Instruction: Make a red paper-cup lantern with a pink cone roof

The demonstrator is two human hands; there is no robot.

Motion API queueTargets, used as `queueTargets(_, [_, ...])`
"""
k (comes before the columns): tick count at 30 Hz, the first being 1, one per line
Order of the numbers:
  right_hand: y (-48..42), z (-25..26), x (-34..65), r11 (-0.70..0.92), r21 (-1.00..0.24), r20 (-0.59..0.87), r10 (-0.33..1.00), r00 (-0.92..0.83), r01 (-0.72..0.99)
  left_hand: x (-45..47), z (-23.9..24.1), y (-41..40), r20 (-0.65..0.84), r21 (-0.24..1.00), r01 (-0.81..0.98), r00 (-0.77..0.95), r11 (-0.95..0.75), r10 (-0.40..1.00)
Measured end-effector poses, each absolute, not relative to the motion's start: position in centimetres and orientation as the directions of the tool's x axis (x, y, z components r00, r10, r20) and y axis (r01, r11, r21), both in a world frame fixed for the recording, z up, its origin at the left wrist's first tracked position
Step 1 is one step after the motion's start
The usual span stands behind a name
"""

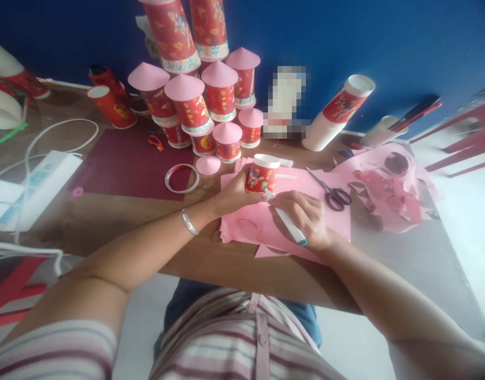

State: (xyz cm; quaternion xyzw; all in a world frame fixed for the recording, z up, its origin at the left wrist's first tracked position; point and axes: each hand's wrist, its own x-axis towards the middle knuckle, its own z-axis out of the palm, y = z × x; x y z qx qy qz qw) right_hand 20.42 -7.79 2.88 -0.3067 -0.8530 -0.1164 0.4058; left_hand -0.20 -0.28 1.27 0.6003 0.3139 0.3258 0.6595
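Note:
A red patterned paper cup with a white rim is tilted over pink paper, and my left hand is wrapped round its left side. My right hand grips a white marker pen with a green end, its tip up against the lower part of the cup. Beneath both hands lie stacked pink paper sheets with curved lines on them. Black-handled scissors rest on the sheets to the right of my right hand.
Several red cups with pink cone tops stand behind. Stacked cups lean near the blue wall. Pink paper scraps heap at right. A tape ring and pink cone lie left of the sheets; a white box and cable sit farther left.

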Motion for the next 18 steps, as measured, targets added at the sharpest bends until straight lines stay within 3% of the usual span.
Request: queueTargets(18, [-7.88, 2.81, 20.41, 0.780, -0.064, 0.759, 0.442, -0.477, 0.622, -0.21, 1.41, -0.36, -0.052, 0.996, -0.030, 0.594, 0.088, 0.803])
